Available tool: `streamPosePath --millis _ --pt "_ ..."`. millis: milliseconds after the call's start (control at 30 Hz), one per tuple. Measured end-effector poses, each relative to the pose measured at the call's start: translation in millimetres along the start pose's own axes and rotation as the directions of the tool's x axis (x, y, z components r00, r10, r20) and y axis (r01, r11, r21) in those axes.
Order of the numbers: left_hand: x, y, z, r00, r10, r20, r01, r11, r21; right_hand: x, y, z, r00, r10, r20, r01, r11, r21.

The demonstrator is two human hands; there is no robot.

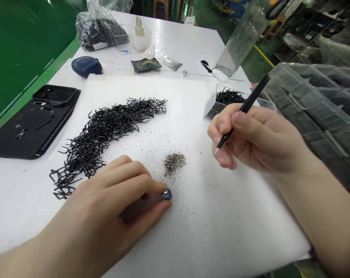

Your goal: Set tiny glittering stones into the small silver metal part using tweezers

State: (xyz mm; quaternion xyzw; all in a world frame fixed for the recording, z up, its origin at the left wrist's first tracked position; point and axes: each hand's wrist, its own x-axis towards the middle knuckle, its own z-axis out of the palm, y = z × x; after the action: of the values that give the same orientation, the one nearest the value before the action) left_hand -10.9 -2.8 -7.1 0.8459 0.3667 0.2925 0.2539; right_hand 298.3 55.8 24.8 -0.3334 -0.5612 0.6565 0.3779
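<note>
Left fingers (153, 187) pinch a small, glossy bluish piece (166, 194); right fingers (251, 125) grip a slender black pointed tool (256, 92).

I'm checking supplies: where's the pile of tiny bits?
In the head view, the pile lies mid-picture on the white sheet, right of the black pieces, beyond the small part the left hand holds.

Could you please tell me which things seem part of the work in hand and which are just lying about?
Likely in the work:
small shiny part, pinched by the left hand
black pen-like tool, in the right hand
tiny grains
bent black pieces, perhaps

Apparently lying about:
dark blue rounded object
green packet
black phone-like item
</note>
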Motion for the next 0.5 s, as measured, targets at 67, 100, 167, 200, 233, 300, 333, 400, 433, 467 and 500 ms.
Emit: streamPosePath --millis 67,100,167,200,233,300,333,400,433,467,500 --pt "0 0 1.4 1.000 0.012 -0.006 -0.012 1.000 -0.001 2 0 5 1.000 0.021 0.007 -0.022 0.994 0.108" --pt "0 0 2.3 1.000 0.018 -0.015 -0.018 1.000 -0.007 2 0 8 1.000 0.025 -0.006 -0.024 0.988 0.154" --pt "0 -1 4.1 0.999 0.022 -0.037 -0.023 1.000 -0.021 3 1 13 0.997 0.024 -0.074 -0.011 0.985 0.172" --pt "0 -2 4.7 0.998 0.027 -0.049 -0.028 0.999 -0.026 3 2 15 0.994 0.030 -0.103 -0.014 0.987 0.157" --pt "-1 -3 5.3 0.998 0.031 -0.057 -0.033 0.999 -0.030 2 3 16 0.991 0.037 -0.129 -0.018 0.989 0.144" --pt "-2 -4 6.0 0.997 0.041 -0.061 -0.043 0.999 -0.032 2 3 17 0.984 0.044 -0.171 -0.019 0.989 0.144" --pt "-3 -4 6.4 0.997 0.041 -0.059 -0.043 0.999 -0.031 2 3 17 0.981 0.040 -0.190 -0.010 0.988 0.155" --pt "-3 -5 7.5 0.998 0.034 -0.056 -0.036 0.999 -0.036 2 1 18 0.976 0.025 -0.217 0.014 0.984 0.176" --pt "-3 -5 8.1 0.998 0.031 -0.057 -0.033 0.999 -0.042 2 0 18 0.975 0.017 -0.220 0.023 0.984 0.178" --pt "-2 -6 8.8 0.998 0.029 -0.062 -0.032 0.998 -0.048 3 0 18 0.976 0.011 -0.218 0.028 0.984 0.175" --pt "-2 -6 9.4 0.998 0.027 -0.065 -0.030 0.998 -0.051 3 -1 18 0.977 0.007 -0.214 0.030 0.985 0.170"
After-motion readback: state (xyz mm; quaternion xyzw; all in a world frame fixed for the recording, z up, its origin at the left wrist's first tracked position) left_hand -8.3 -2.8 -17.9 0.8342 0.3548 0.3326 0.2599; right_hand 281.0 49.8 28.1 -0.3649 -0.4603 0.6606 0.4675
